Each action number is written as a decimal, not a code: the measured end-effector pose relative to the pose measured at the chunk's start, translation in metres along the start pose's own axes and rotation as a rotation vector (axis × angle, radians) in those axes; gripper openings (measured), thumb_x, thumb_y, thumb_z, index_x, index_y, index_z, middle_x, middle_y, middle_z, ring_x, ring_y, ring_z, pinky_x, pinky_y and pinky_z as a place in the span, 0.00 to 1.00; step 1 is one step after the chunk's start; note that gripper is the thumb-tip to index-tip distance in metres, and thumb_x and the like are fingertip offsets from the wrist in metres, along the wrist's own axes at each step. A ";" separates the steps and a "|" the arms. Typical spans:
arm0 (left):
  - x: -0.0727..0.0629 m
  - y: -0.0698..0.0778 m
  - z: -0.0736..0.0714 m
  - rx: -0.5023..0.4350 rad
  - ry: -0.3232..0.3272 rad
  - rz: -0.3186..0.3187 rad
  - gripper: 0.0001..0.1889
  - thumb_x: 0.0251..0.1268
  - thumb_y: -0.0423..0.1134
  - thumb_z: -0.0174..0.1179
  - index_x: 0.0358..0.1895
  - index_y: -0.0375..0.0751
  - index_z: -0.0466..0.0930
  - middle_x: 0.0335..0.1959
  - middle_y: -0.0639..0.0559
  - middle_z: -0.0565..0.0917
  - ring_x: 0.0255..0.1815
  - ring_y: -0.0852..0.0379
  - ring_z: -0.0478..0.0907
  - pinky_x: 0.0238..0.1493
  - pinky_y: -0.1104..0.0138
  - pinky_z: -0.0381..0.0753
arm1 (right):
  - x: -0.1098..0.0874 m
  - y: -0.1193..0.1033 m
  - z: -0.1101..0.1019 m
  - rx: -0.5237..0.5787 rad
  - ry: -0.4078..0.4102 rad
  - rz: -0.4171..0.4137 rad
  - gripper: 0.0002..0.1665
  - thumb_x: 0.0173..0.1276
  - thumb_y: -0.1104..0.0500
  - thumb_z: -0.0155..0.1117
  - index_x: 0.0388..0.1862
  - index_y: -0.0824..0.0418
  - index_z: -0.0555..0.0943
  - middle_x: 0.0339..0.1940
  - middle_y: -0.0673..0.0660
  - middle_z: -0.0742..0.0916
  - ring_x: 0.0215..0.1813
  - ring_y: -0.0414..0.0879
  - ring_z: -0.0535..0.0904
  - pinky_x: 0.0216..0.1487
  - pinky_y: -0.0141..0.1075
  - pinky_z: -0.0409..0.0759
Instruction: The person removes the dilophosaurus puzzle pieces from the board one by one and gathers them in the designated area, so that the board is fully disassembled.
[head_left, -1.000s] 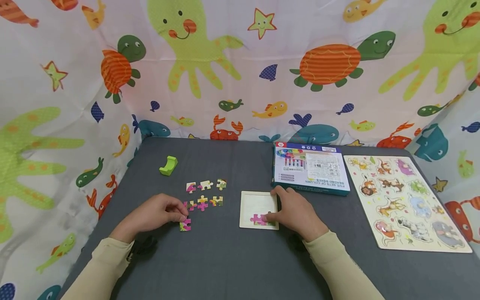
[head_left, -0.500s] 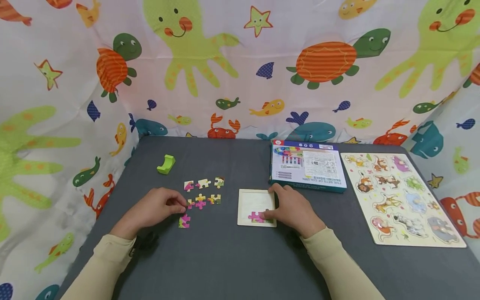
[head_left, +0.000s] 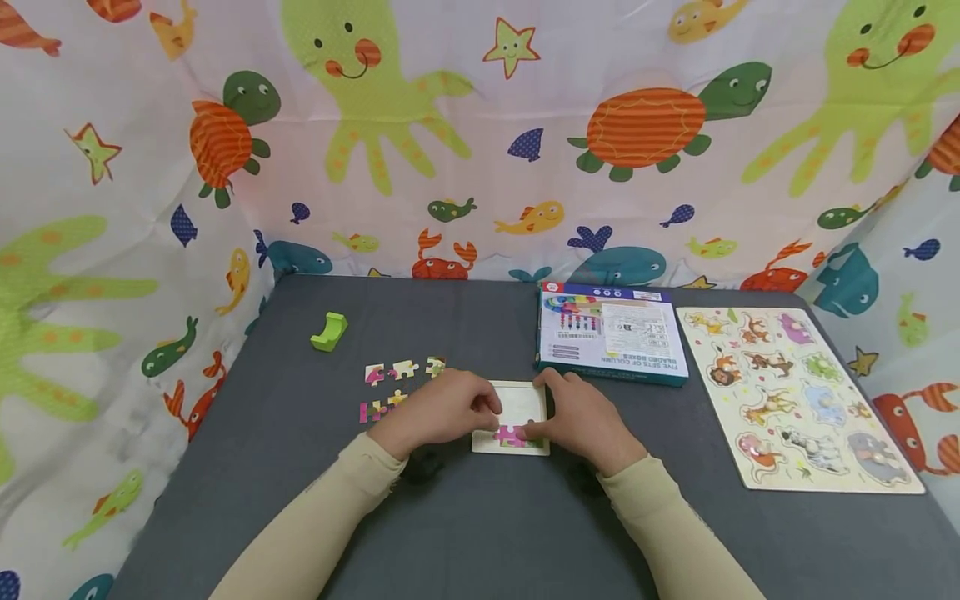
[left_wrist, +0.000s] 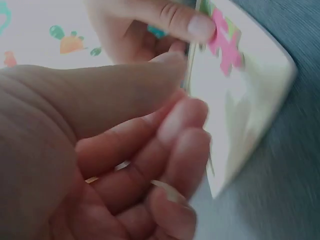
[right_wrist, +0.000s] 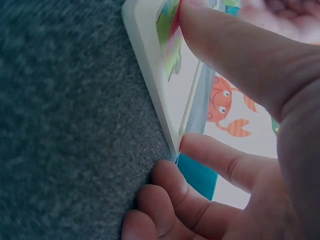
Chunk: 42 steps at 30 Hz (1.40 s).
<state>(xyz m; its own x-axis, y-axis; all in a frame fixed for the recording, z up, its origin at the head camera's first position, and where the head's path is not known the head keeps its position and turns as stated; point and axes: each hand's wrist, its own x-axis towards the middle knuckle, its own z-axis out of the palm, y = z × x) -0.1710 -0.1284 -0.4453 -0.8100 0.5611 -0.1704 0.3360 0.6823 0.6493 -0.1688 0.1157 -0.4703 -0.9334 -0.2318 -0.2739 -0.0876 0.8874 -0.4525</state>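
A small white square puzzle tray [head_left: 483, 445] lies mid-table with joined pink and green puzzle pieces [head_left: 510, 435] along its near side. My right hand [head_left: 588, 417] holds the tray at its right side. In the right wrist view its thumb [right_wrist: 220, 45] presses over the pieces and its index fingertip [right_wrist: 192, 145] touches the tray's corner. My left hand [head_left: 442, 408] is over the tray's left edge, thumb and fingertips brought together. The pink puzzle piece it took from the table is hidden in that pinch.
Loose puzzle pieces [head_left: 403, 369] lie in rows left of the tray, partly behind the left hand. A green curved block [head_left: 329, 332] sits farther back. Behind the tray is a flat box [head_left: 611, 333]; a wooden animal board [head_left: 798, 400] lies right. A printed cloth [head_left: 465, 125] hangs behind.
My left hand has moved right from the loose pieces to the tray, and the lowest pink piece is gone from its place. The right hand stays at the tray.
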 end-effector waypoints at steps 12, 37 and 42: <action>0.011 0.012 0.022 0.010 -0.016 -0.085 0.11 0.61 0.45 0.81 0.39 0.46 0.91 0.27 0.59 0.83 0.28 0.61 0.78 0.32 0.67 0.78 | -0.002 -0.001 -0.001 -0.005 0.003 -0.012 0.46 0.55 0.36 0.87 0.68 0.53 0.79 0.52 0.59 0.85 0.44 0.51 0.79 0.45 0.48 0.84; 0.014 0.008 0.025 -0.001 -0.054 -0.105 0.08 0.63 0.41 0.80 0.39 0.46 0.91 0.27 0.57 0.81 0.28 0.59 0.76 0.30 0.67 0.74 | -0.001 0.007 -0.010 0.084 -0.106 -0.051 0.46 0.58 0.48 0.88 0.73 0.53 0.77 0.43 0.56 0.81 0.39 0.49 0.76 0.37 0.41 0.75; 0.015 0.010 0.025 0.008 -0.042 -0.096 0.08 0.62 0.41 0.80 0.38 0.46 0.91 0.26 0.56 0.81 0.28 0.59 0.76 0.30 0.67 0.74 | -0.001 0.007 -0.010 0.086 -0.101 -0.046 0.46 0.58 0.49 0.88 0.73 0.54 0.77 0.43 0.56 0.81 0.38 0.49 0.76 0.37 0.41 0.75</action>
<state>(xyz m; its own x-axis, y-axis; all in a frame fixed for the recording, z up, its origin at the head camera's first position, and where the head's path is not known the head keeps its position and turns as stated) -0.1676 -0.1020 -0.4599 -0.8179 0.5119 -0.2627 0.2614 0.7373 0.6229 -0.1721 0.1261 -0.4642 -0.8889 -0.3141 -0.3336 -0.0948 0.8384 -0.5367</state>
